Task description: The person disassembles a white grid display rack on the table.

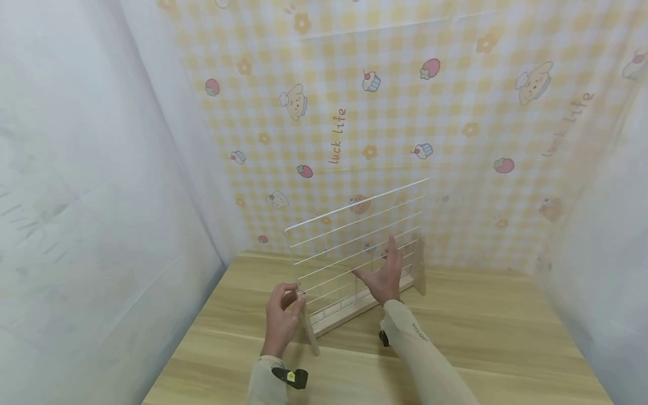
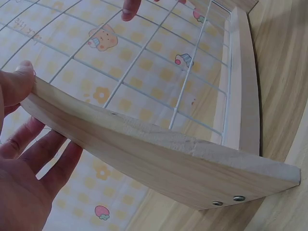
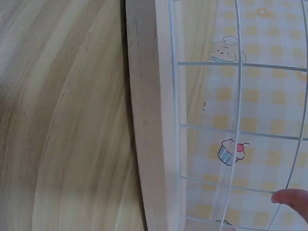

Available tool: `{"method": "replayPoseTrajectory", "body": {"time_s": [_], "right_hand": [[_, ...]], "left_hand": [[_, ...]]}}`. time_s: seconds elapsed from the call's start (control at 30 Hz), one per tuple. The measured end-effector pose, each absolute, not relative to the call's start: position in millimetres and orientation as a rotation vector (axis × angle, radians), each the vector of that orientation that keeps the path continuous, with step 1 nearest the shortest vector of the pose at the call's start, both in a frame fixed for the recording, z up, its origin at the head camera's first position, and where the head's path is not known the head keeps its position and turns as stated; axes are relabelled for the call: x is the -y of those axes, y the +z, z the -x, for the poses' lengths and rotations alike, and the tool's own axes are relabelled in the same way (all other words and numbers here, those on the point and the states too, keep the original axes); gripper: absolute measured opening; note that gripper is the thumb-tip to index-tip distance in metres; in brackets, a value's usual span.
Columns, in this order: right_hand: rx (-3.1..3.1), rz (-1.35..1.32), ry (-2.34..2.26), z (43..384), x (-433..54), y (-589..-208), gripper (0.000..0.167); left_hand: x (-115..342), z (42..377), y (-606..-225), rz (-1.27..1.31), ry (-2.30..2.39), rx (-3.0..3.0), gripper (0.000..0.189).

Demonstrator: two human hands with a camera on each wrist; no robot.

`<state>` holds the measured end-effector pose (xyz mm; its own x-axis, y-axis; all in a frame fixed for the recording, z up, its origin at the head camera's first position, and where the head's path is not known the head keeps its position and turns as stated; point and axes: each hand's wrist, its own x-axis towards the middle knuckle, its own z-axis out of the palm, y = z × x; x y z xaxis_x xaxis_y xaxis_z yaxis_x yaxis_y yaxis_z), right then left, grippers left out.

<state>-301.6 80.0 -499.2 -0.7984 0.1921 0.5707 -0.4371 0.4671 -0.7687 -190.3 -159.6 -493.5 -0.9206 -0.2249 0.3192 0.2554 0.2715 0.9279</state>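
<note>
Two hands, the left hand and the right hand, are held apart from each other at a wooden-framed wire rack, which is set at a slant across the wood-grain tabletop. The left side board is gripped by the left hand, with the thumb placed at its near edge and the fingers at the opposite one. By the right hand nothing is clasped: its thumb and fingers are spread in front of the white wire grid, and whether the wires are touched cannot be told. Along the bottom, the grid is bordered by a pale base bar; at the far end stands the right side board. Two screw heads are seen in the left board's lower end. Behind everything, a yellow-checked cloth is hung, printed with strawberries, cupcakes and flowers.
</note>
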Motion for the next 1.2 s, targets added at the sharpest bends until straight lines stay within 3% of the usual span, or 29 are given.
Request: {"method": "replayPoseTrajectory", "body": {"time_s": [0.33, 1.2], "right_hand": [[2.144, -0.125, 1.386, 299, -80, -493, 0.126], [2.023, -0.257, 1.213, 309, -85, -477, 0.125]], "left_hand": [[163, 193, -494, 0.070, -1.656, 2.178, 0.025], [165, 199, -490, 0.153, -1.645, 2.269, 0.018]]}}
